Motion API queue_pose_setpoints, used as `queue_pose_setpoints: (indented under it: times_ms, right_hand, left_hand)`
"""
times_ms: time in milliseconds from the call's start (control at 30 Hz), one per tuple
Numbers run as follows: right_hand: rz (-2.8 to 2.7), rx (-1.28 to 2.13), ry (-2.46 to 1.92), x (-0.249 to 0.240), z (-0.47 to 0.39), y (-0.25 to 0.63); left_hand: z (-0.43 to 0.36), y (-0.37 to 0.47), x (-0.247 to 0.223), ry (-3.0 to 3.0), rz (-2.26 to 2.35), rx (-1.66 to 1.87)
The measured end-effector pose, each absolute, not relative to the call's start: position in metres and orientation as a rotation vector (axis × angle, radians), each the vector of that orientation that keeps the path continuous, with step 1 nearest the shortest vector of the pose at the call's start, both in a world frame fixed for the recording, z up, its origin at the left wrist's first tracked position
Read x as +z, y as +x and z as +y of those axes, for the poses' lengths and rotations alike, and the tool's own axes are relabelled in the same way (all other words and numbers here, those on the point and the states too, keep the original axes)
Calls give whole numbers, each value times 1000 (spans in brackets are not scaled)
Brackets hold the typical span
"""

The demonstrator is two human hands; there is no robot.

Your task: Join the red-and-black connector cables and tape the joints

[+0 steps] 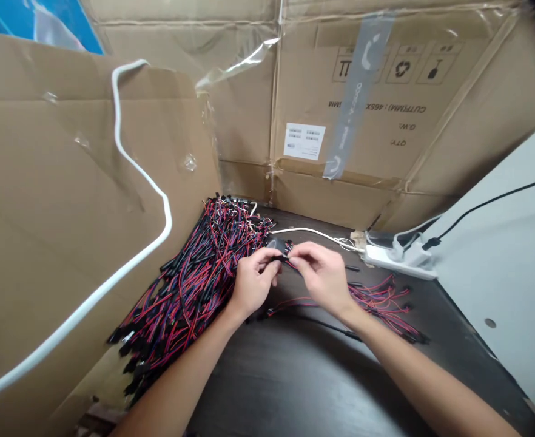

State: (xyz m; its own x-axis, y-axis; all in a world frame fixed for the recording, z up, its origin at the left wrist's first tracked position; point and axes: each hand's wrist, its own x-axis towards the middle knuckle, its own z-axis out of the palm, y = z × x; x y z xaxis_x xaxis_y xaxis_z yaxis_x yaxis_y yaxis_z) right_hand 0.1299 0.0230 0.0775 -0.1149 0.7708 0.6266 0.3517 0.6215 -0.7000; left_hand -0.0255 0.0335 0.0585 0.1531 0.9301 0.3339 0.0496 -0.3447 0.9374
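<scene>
Between my two hands, at fingertip height over the dark table, is a small black cable connector (280, 258). My left hand (255, 280) pinches it between thumb and fingers. From the other side, my right hand (324, 276) is closed in a pinch close against the connector's end; what its fingertips hold is too small to make out. A large pile of red, blue and black wire cables (199, 267) with black connectors lies beside my left hand. Under and past my right forearm lies a smaller bunch of similar cables (386, 303). A dark, shiny object (275, 244) sits just behind my fingers, partly hidden.
A white power strip (399, 262) with plugs lies at the back right, against a pale panel (499, 255). Cardboard walls (244, 121) rise at the back and left. A thick white cable (122, 276) hangs down the left one. A black cable (326, 326) crosses the table (267, 382).
</scene>
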Motion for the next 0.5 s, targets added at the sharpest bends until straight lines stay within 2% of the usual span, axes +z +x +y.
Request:
queue_pose_setpoints:
  times_ms: [267,400,500]
  right_hand:
    - [-1846,648,-1118,65,32,144]
    - [-1914,784,-1117,63,29,145]
    - [-1995,750,-1099,66,33,148]
  left_hand:
    - [28,-11,47,1497,1110,1261]
    - [31,-15,43,1658,1180,1185]
    - [33,-20,42,1838,1203,1118]
